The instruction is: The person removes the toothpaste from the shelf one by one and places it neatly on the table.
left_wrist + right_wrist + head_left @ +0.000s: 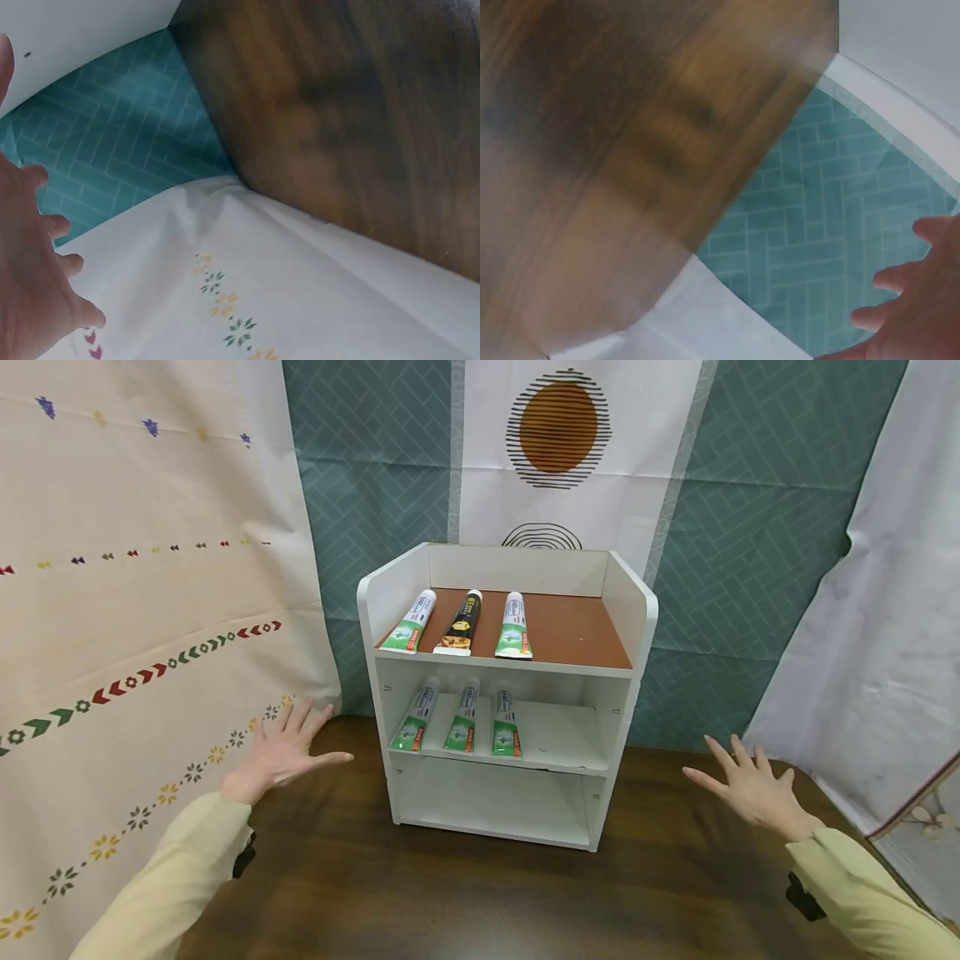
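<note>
Head view records a white shelf unit [504, 693] standing on a dark wooden table [480, 877], at 12 o'clock from the person; left hand [281, 752] is held at 9 o'clock of the unit, fingers spread straight, grasping nothing, well apart from the unit's side wall; right hand [753, 789] is at 3 o'clock, fingers likewise splayed and empty, also well apart; three toothpaste tubes [459, 625] lie on the brown top shelf, three more tubes [465, 720] on the middle shelf, all toward the left side; both wrist views confirm extended fingers over table edge and cloth backdrop.
</note>
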Available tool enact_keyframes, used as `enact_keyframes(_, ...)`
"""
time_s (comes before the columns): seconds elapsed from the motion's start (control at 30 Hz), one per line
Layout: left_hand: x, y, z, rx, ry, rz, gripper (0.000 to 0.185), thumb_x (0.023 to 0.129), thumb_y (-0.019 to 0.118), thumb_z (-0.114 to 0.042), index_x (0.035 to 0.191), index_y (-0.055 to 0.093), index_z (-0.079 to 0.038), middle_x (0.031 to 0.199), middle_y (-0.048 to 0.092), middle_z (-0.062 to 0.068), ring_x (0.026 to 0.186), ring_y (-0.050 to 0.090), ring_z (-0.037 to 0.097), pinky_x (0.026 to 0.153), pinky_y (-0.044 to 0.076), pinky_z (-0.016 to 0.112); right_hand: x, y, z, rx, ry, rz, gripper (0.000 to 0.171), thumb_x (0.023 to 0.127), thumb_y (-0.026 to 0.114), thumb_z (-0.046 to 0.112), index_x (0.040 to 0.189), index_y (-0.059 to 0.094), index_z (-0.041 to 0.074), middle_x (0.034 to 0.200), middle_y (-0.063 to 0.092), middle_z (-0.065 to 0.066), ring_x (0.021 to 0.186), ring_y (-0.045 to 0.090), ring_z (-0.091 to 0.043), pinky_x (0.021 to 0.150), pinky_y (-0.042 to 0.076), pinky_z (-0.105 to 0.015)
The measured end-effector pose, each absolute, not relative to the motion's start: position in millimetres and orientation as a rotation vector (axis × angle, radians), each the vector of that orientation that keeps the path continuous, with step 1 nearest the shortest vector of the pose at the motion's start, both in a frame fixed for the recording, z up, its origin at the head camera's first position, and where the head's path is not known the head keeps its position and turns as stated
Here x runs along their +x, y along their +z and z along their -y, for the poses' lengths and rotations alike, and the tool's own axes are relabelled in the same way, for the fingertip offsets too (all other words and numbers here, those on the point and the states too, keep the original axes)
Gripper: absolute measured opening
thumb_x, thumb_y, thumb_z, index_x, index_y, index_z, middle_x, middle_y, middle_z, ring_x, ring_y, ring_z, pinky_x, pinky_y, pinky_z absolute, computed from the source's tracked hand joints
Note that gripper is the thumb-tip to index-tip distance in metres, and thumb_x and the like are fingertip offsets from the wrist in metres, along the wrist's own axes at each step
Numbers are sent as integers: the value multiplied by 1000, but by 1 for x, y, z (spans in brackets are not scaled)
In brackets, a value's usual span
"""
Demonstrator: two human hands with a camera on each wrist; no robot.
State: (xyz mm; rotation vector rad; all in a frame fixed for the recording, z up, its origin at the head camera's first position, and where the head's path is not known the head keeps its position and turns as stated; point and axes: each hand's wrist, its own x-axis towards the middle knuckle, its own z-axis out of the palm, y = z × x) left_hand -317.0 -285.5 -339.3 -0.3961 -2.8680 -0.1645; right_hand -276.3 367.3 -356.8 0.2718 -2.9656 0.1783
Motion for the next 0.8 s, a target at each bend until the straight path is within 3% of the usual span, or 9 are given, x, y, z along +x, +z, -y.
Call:
enact_keyframes(0.4,-313,-317,289,-383,-174,2918,93,78,41,-70,146,12,-13,146,2,22,128,0,47,85,-6,70,-282,-332,-368,240,266,2941,83,87,39,59,146,4,12,138,6,-37,116,3,-63,72,-1,-78)
enact_keyframes(0.8,-315,-286,290,-395,-198,2865,91,78,46,-67,145,18,-12,146,7,23,129,-1,45,84,-8,70,-284,-306,-368,285,226,2951,84,87,40,59,146,2,12,139,4,-37,117,2,-63,73,3,-77)
